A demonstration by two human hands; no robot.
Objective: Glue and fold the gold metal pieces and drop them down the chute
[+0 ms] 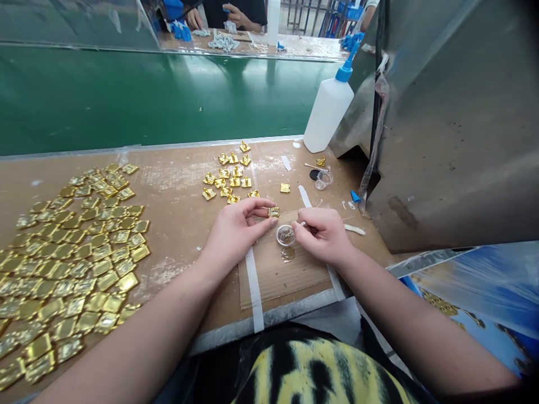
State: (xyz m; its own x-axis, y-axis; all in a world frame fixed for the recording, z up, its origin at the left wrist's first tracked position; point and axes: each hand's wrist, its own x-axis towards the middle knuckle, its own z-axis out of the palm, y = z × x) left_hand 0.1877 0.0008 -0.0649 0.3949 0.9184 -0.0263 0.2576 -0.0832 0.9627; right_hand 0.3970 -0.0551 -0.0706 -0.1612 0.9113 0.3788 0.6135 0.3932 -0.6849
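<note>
Between the thumb and fingers of my left hand [236, 231] is a small gold square piece [273, 212], held just above the cardboard. My right hand [323, 234] pinches a thin stick [290, 232], whose tip reaches into a small round clear cup [286, 235]. A little see-through liquid seems to lie in that cup. The cup stands on a taped cardboard sheet [275, 280], with a shiny wet patch [288, 255] just in front of it. Past my left hand sit several gold pieces with upright posts [234, 182], and a lone flat gold piece [285, 188] lies to their right.
Many flat gold squares [76, 247] cover the left of the table. A white squeeze bottle [329, 112] stands at the back right near a metal panel [455, 123]. A green belt [147, 101] runs behind; across it another person's hands [236, 17] work.
</note>
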